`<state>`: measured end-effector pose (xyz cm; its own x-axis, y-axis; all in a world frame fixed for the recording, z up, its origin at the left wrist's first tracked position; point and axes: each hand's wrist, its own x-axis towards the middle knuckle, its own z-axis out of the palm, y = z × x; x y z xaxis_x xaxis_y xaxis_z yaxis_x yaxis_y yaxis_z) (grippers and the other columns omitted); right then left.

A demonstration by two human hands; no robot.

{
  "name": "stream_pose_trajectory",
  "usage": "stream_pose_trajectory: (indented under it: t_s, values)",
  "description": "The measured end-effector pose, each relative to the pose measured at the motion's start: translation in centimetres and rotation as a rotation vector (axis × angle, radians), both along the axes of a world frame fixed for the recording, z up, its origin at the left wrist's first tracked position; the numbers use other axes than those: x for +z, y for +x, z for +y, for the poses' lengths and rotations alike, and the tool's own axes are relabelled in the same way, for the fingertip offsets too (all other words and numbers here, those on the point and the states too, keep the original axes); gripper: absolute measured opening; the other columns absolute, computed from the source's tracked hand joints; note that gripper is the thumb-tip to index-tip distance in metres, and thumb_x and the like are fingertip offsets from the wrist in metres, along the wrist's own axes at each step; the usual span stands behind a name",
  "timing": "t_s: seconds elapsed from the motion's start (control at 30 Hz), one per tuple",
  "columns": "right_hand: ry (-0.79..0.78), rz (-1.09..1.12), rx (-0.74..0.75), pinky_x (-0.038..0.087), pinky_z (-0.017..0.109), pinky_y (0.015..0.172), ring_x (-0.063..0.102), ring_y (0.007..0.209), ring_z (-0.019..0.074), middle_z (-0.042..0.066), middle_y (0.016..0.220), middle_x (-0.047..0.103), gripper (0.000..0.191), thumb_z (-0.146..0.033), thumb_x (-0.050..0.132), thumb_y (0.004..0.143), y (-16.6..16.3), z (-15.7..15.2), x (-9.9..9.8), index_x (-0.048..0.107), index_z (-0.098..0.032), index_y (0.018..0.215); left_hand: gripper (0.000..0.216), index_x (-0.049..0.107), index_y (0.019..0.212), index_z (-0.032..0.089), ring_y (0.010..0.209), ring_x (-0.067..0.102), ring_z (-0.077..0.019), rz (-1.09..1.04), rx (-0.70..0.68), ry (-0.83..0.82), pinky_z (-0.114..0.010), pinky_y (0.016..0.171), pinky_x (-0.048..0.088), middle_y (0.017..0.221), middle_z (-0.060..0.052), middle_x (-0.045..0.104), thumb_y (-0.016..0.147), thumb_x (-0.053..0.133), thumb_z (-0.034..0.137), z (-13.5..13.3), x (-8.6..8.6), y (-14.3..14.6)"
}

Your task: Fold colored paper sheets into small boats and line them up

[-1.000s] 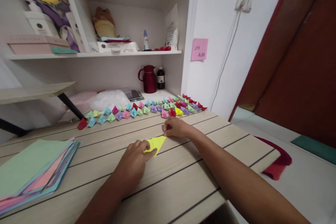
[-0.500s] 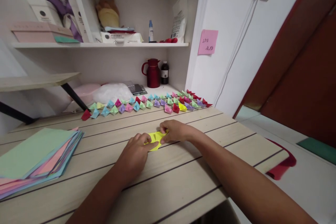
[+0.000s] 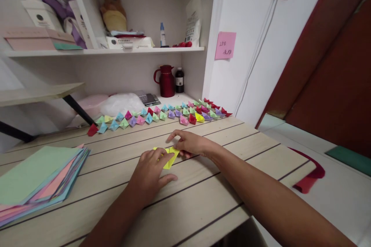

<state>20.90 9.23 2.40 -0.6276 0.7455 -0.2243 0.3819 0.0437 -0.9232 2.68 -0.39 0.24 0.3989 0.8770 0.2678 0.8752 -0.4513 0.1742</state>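
Both hands (image 3: 150,171) pressing yellow paper (image 3: 169,156) on table (image 3: 203,193).

The single head camera looked forward and down over the table (image 3: 203,185), close above it, facing the shelf (image 3: 101,51) and wall.
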Motion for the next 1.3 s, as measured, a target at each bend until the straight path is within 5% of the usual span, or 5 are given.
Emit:
stream_pose_trajectory:
  t_s: [0.27, 0.7, 0.93, 1.17, 1.3]
  values:
    - [-0.117, 0.236, 0.084, 0.042, 0.016, 0.042, 0.058, 0.043, 0.0088, -0.005, 0.056, 0.062, 0.018, -0.024, 0.054, 0.087, -0.8, -0.5, 0.0, 0.053, -0.021, 0.105, 0.021, 0.068, 0.086, 0.021, 0.083, 0.063, -0.0212, -0.05, 0.222, 0.285, -0.036, 0.079, 0.043, 0.085, -0.005, 0.071, 0.091, 0.048, 0.023, -0.1, -0.4, 0.5]
    - [0.114, 0.482, 0.106, 0.037, 0.035, 0.099, 0.053, 0.113, 0.0197, 0.007, 0.121, 0.061, 0.042, -0.054, 0.06, 0.085, -0.8, -1.1, 0.8, 0.061, -0.022, 0.112, 0.033, 0.071, 0.085, 0.014, 0.08, 0.066, -0.0183, -1.425, 0.492, -0.015, -0.024, 0.068, 0.05, 0.082, -0.004, 0.074, 0.066, 0.075, 0.041, -0.5, 1.9, -0.4]
    - [-0.224, 0.508, 0.215, 0.048, 0.025, 0.072, 0.063, 0.08, 0.0157, 0.007, 0.094, 0.07, 0.05, -0.046, 0.079, 0.068, -2.5, -2.3, -0.6, 0.066, -0.014, 0.105, 0.033, 0.07, 0.083, 0.014, 0.076, 0.064, -0.0174, -1.409, 0.454, -0.079, -0.023, 0.065, 0.048, 0.075, -0.003, 0.071, 0.064, 0.077, 0.04, -0.5, 1.7, 0.2]
    - [-0.25, 0.374, 0.034, 0.047, 0.021, 0.06, 0.062, 0.065, 0.0122, 0.007, 0.079, 0.072, 0.041, -0.042, 0.082, 0.063, -1.5, -0.5, -0.6, 0.07, -0.01, 0.085, 0.038, 0.065, 0.072, 0.014, 0.056, 0.056, -0.0136, -1.184, 0.441, -0.13, -0.025, 0.059, 0.046, 0.06, -0.001, 0.062, 0.078, 0.061, 0.051, -0.3, 1.2, -0.1]
    - [-0.197, 0.134, -0.044, 0.045, 0.02, 0.053, 0.06, 0.058, 0.0113, 0.005, 0.071, 0.07, 0.036, -0.038, 0.083, 0.061, 0.1, 1.1, -0.2, 0.069, -0.011, 0.081, 0.04, 0.067, 0.077, 0.015, 0.064, 0.06, -0.0185, -0.898, 0.526, 0.121, -0.032, 0.065, 0.049, 0.066, -0.005, 0.064, 0.088, 0.049, 0.049, -0.9, 1.7, -0.7]
